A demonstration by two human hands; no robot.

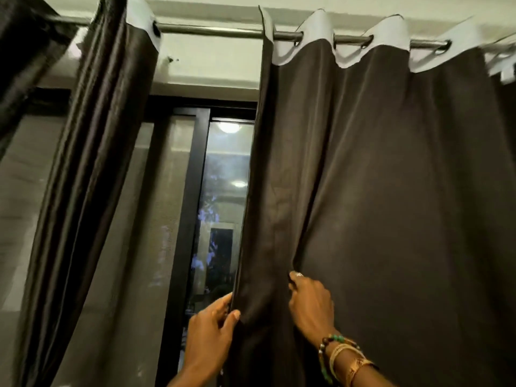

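Fingers [222,301] and thumb of the left hand [212,328] pinch the free edge of the dark brown curtain [391,191]. The right hand [310,300] grips a fold just beside it. The curtain hangs lengthwise from the rod [212,30] above both hands. The uncovered window [223,205] lies to the left, nearer the left hand.

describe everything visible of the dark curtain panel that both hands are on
The right curtain panel is dark brown, smooth, slightly shiny fabric with a white top band pierced by eyelets, threaded on a metal rod. It hangs in soft vertical folds, covering the right of the window. The left hand pinches its left edge; the right hand grips a fold beside it.
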